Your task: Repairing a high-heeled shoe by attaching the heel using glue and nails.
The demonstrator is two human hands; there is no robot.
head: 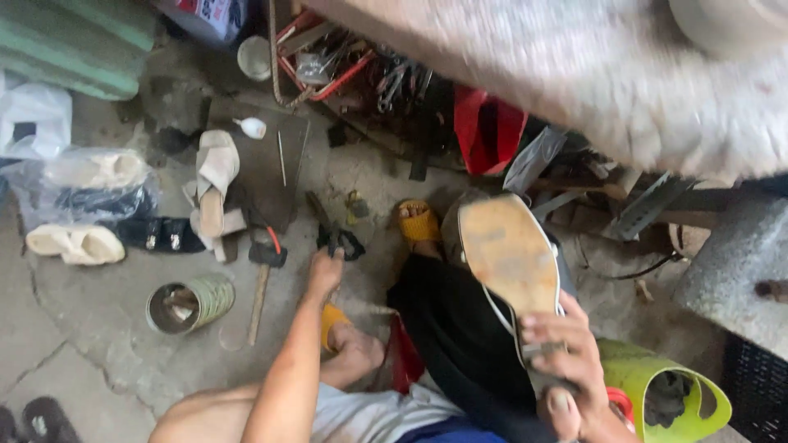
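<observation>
On the cluttered concrete floor, we reach our left hand (325,271) out to black pliers (336,238), fingers touching them, the grip unclear, while our right hand (570,361) clasps the heel of an upturned shoe (509,254) resting near right on our black-draped lap; a hammer (263,275) and tin can (190,303) lie left.

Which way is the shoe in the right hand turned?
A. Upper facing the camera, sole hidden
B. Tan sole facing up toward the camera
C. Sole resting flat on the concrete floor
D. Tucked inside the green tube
B: the right hand grips the heel end of the pale shoe, and its worn tan sole faces the camera, raised above the person's lap.
</observation>
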